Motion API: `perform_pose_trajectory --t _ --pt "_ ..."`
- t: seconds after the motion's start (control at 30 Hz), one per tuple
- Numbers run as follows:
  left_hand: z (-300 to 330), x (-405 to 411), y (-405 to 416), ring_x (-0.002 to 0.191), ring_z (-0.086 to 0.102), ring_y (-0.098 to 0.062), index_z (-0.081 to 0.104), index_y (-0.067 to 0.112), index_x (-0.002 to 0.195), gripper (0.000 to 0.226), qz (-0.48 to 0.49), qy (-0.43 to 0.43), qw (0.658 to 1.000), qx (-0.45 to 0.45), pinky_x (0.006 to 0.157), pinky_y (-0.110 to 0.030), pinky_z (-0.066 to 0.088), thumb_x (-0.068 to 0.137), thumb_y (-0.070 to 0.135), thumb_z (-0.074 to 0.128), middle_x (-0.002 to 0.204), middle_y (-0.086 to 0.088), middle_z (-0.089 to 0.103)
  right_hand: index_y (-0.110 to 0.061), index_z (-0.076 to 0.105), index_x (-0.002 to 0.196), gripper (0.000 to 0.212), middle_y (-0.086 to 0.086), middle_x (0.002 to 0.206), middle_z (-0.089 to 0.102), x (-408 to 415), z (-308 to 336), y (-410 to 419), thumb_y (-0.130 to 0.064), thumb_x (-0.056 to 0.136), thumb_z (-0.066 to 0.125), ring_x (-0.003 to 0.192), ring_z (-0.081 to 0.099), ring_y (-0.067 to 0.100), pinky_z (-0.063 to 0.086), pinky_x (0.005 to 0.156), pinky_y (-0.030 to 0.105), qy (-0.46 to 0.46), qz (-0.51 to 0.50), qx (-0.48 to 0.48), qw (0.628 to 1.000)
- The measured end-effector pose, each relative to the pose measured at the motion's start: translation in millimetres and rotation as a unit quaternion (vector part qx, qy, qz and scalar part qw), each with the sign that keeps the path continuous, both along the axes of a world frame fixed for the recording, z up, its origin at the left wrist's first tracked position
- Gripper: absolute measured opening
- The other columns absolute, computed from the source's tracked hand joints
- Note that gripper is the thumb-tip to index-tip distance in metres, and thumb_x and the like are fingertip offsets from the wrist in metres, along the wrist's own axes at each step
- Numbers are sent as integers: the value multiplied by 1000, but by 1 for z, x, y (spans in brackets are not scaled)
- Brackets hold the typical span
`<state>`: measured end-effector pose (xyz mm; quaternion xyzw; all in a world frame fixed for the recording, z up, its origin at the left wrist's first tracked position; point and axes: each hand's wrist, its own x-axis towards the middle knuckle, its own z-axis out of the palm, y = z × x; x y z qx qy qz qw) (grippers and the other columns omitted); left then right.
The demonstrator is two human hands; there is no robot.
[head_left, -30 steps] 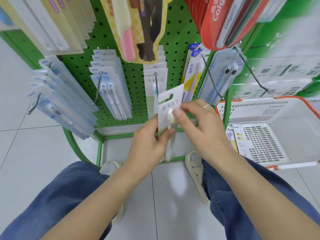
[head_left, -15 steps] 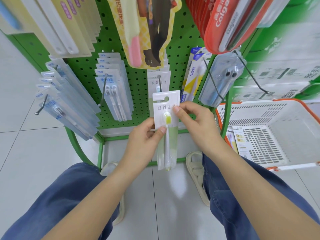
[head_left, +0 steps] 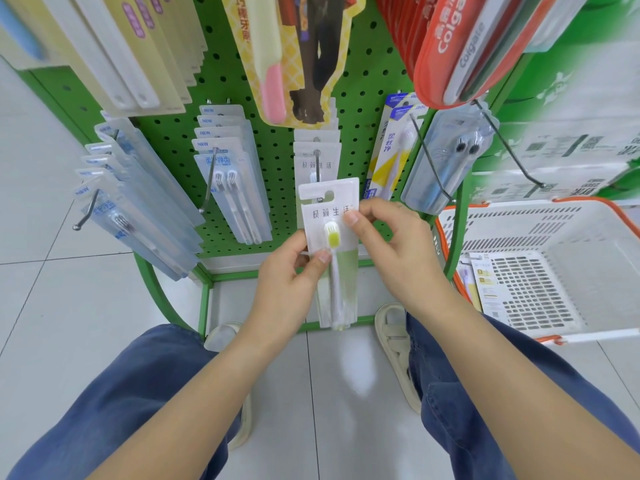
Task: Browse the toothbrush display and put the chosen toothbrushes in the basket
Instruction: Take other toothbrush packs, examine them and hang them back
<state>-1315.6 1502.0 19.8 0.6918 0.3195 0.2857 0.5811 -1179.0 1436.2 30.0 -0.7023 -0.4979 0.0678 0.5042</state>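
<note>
Two hands hold one toothbrush pack between them in front of the green pegboard display [head_left: 277, 140], low down by its bottom rail. Largest first: the display carries rows of hanging packs on its hooks, too many and too overlapped to count surely; the white basket [head_left: 606, 271] stands at the display's right edge with at least two packs lying against its left wall. The toothbrush pack [head_left: 341, 271], a white card with one green-bristled brush, is upright and off its hook. The left hand [head_left: 284, 285] pinches its left edge, thumb on the front, fingers curled behind. The right hand [head_left: 398, 247] pinches the upper right corner between thumb and forefinger. This looks like the inspecting step; if chosen, the next move calls for carrying the pack rightward over the basket rim and letting go.
</note>
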Motion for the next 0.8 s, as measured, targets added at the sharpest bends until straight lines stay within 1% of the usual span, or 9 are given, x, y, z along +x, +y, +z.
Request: perform_pose_trajectory --t 0.13,0.2,0.3,0.43,0.5,0.6,0.67,0.73,0.8 --pt "-3 1 1 99 65 -25 63 46 106 32 5 -9 1000 -2 95 -48 51 87 21 56 101 12 72 -14 69 84 34 -14 76 61 0 1 -1 -41 91 48 80 53 0 39 79 26 -12 -1 2 1000" --pt "-6 1 2 98 66 -17 62 45 106 36 11 -5 1000 -13 95 -44 51 93 11 56 100 17 72 -18 68 83 33 -22 73 56 0 -1 4 -43 91 48 77 52 -4 38 77 28 -12 3 -8 1000" --pt "-11 -1 4 99 67 -14 63 39 109 39 18 7 999 -27 94 -40 51 97 3 53 103 14 72 -19 68 82 32 -20 69 53 -1 -5 10 -43 90 48 73 53 2 38 73 29 -19 4 -15 1000" --pt "-16 0 9 102 66 -21 62 37 110 35 15 30 999 -25 97 -47 50 97 5 53 107 7 72 -13 68 82 30 -19 66 52 0 -8 11 -37 91 53 71 50 0 36 69 16 -8 -2 -37 999" --pt "-18 2 12 102 65 -19 63 35 110 31 19 41 999 -17 97 -44 49 98 8 53 107 7 71 -12 68 82 29 -20 66 52 1 -9 12 -36 90 53 71 50 -7 33 68 7 -1 -8 -45 999" --pt "-20 5 19 103 63 -21 65 26 108 23 30 50 998 -2 98 -42 48 99 10 52 107 1 71 -13 70 85 29 -20 70 56 -1 -7 13 -36 91 53 74 51 -13 34 69 4 8 -12 -39 999" --pt "-21 7 24 99 62 -25 65 16 107 17 35 71 997 22 94 -37 47 99 11 51 105 -4 70 -15 71 92 30 -17 79 64 -3 -2 17 -37 95 51 81 56 -9 40 73 9 58 -34 -14 998" --pt "-21 9 28 90 60 -24 64 11 107 16 39 100 993 53 81 -27 46 99 13 50 97 -6 69 -18 70 102 26 -14 91 68 0 6 24 -34 98 50 87 60 -1 45 79 17 121 -71 26 990" --pt "-20 10 32 83 57 -25 63 8 104 16 40 125 988 84 72 -28 42 100 15 49 91 -10 67 -21 66 113 22 -15 100 66 7 12 33 -28 99 52 91 58 -2 45 81 15 148 -88 22 985"
